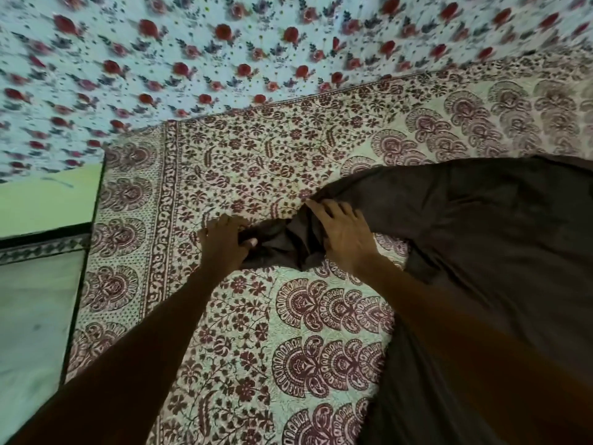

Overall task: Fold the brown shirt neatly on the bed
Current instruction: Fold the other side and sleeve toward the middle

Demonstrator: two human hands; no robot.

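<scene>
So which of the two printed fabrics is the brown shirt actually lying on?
The brown shirt lies on the cream spread with maroon paisley and vine print, where both hands are working. The pale blue cloth with red roses sits farther away, clear of the shirt.

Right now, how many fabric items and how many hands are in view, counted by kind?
Brown shirt: 1
Maroon block-print bedspread: 1
Rose-print cloth: 1
Hands: 2, the left hand and right hand, both with fingers gripping the bunched end of the shirt
Total: 5
</scene>
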